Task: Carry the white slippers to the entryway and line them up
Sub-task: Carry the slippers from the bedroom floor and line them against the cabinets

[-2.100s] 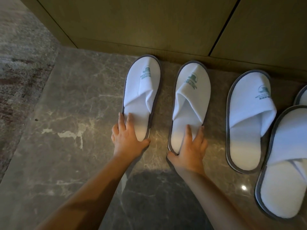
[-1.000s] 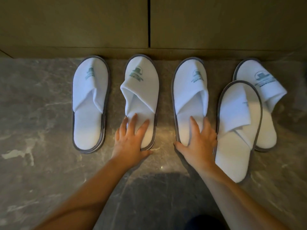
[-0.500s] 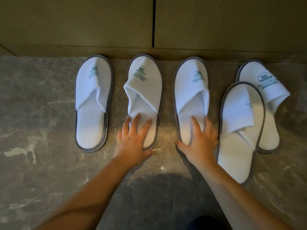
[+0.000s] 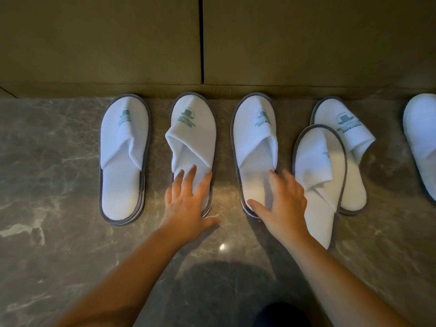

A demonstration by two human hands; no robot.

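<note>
Several white slippers with grey rims lie toes-first against the wall. The leftmost slipper (image 4: pixel 123 159) lies alone. My left hand (image 4: pixel 187 200) rests flat with spread fingers on the heel of the second slipper (image 4: pixel 193 138). My right hand (image 4: pixel 283 204) lies with straight fingers over the heel of the third slipper (image 4: pixel 256 147). To the right, a fourth slipper (image 4: pixel 318 175) lies slanted on top of a fifth slipper (image 4: pixel 346 133). Another slipper (image 4: pixel 422 142) is cut off by the right edge.
The floor is grey-brown marble (image 4: pixel 59 244) with a light glare spot near the middle. A tan panelled wall (image 4: pixel 141 38) with a low plinth runs across the top, split by a dark vertical seam. My dark shadow falls on the floor at the bottom centre.
The view swung right from the first pair to the middle slippers. Both hands stayed on the heels of two slippers; since half a second ago the fingers have spread and lifted slightly.
</note>
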